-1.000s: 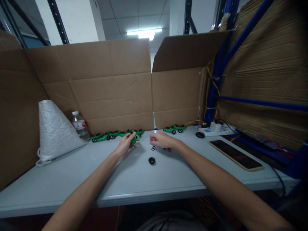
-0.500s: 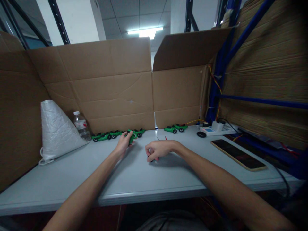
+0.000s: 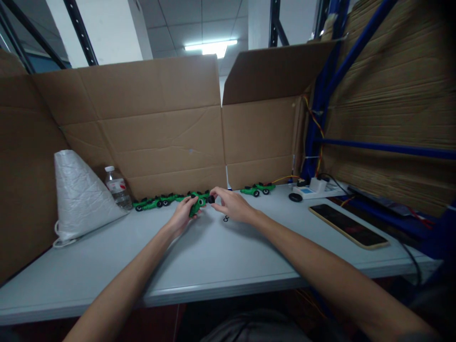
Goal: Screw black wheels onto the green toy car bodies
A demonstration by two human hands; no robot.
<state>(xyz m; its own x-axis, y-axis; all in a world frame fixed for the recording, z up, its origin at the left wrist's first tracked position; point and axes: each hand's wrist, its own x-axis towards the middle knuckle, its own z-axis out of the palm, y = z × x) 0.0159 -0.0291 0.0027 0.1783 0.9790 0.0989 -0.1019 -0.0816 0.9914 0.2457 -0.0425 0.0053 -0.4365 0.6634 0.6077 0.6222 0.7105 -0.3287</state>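
My left hand (image 3: 182,214) is closed around a green toy car (image 3: 195,207), whose side with a round wheel hub faces right. Just right of it, my right hand (image 3: 233,205) pinches a small black wheel (image 3: 211,199) between thumb and fingers. The wheel is close to the car; whether they touch I cannot tell. Below my right hand, small black rings (image 3: 225,219) lie on the white table (image 3: 199,259). Behind my left hand stands a row of green toy cars (image 3: 149,203), partly hidden by it.
More green toy cars (image 3: 257,189) stand at the back, right of centre. On the right are a power strip (image 3: 322,189), a black disc (image 3: 295,197) and a phone (image 3: 347,225). A white bag (image 3: 83,199) and a water bottle (image 3: 118,187) stand left. Cardboard (image 3: 167,128) walls the back.
My right hand has risen from the table and moved away from me toward the car, carrying the black wheel. Small rings once under it now show. My left hand keeps the car, its wheel side turned more into view.
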